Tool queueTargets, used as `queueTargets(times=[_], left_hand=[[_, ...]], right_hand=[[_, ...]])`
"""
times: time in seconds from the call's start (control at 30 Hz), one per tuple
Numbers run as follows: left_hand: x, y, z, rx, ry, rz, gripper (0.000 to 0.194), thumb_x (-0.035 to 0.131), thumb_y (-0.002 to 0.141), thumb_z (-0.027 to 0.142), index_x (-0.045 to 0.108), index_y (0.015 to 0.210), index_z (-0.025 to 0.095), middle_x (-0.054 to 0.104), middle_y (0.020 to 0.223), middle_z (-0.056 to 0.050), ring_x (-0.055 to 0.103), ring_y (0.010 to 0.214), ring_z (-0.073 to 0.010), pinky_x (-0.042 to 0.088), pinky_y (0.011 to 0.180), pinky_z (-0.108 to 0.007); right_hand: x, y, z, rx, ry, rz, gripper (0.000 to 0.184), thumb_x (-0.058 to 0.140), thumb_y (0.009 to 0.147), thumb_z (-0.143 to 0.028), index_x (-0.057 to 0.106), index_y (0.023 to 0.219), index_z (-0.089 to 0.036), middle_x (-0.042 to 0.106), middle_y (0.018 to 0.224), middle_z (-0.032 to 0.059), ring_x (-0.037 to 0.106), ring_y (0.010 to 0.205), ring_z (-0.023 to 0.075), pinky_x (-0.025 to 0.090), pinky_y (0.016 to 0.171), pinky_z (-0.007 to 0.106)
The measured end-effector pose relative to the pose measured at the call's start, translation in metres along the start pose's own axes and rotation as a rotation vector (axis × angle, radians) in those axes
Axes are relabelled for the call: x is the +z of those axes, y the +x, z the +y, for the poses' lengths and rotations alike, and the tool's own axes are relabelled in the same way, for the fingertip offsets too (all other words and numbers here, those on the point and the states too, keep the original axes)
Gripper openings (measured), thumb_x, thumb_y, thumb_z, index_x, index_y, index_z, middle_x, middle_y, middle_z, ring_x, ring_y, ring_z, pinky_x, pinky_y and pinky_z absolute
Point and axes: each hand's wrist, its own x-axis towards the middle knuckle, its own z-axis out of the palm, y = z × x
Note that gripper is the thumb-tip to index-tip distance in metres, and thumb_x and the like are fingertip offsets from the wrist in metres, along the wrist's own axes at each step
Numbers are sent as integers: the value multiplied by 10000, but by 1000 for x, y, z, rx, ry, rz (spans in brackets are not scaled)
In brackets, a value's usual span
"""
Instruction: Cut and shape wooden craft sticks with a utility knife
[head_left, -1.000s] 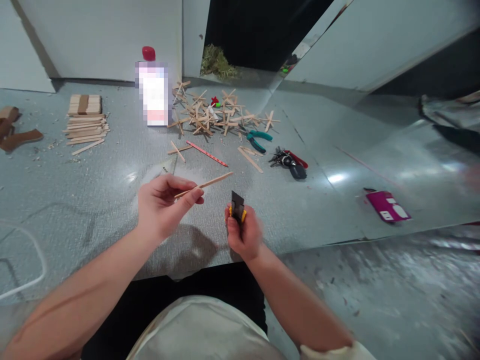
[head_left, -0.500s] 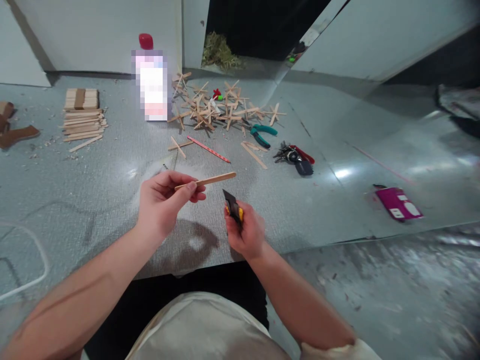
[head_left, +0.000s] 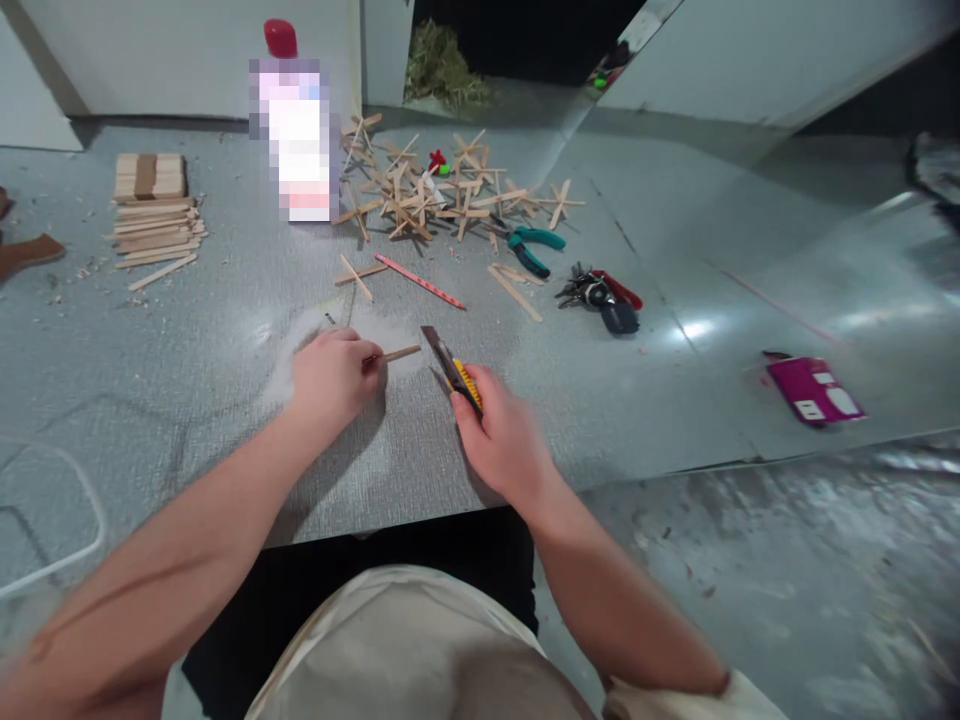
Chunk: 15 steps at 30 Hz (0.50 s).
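Observation:
My left hand [head_left: 336, 372] is closed around a wooden craft stick [head_left: 403, 353], low over the table, with the stick's free end pointing right. Whether the stick touches the tabletop I cannot tell. In my right hand [head_left: 501, 430] is a yellow and black utility knife [head_left: 457, 376], its dark blade out and angled up to the left. A small gap separates the blade tip from the stick's end. Just beyond the hands lie two crossed craft sticks [head_left: 358, 277] and a red patterned pencil [head_left: 420, 281].
Crossed stick pieces [head_left: 409, 205] are heaped at the back, beside teal-handled pliers [head_left: 531, 246] and keys [head_left: 600, 296]. Stacked craft sticks [head_left: 154, 225] lie at the left, near a red-capped bottle [head_left: 300, 150], blurred out. A purple packet [head_left: 816, 390] sits near the right edge.
My left hand has lowered and turned palm down, covering more of the stick. The knife has moved up and left, its blade now near the stick's end.

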Motion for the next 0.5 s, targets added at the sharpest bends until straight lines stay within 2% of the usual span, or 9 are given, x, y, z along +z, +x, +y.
queueTargets(times=[0.1,0.17,0.33,0.5], left_hand=[[0,2,0,4,48,-39,234,633,960,254,860,1014,248,790,999,-64,691,898,-238,414,656,-346],[0,3,0,1,52,-47,243,623,954,244,861,1005,248,790,1008,-62,694,886,-233,417,663,-348],[2,5,-1,-16,27,-72,260,611,934,218,863,989,254,788,980,-57,697,881,-224,441,690,-340],[2,6,-1,-9,40,-77,269,601,954,243,860,1025,251,794,988,-55,708,898,-225,446,709,-340]], right_hand=[[-1,-3,-13,34,-71,-175,467,419,1010,-272,570,1418,-101,795,1077,184,763,870,312,560,762,412],[1,-4,-21,38,-95,-231,505,400,1011,-252,543,1463,-78,795,1066,190,760,858,307,556,759,406],[6,-2,-32,29,-123,-268,564,347,1027,-240,495,1533,-40,780,1176,222,771,926,310,568,797,415],[5,1,-36,25,-149,-293,573,355,1032,-231,495,1550,-31,785,1173,225,782,958,312,571,817,407]])
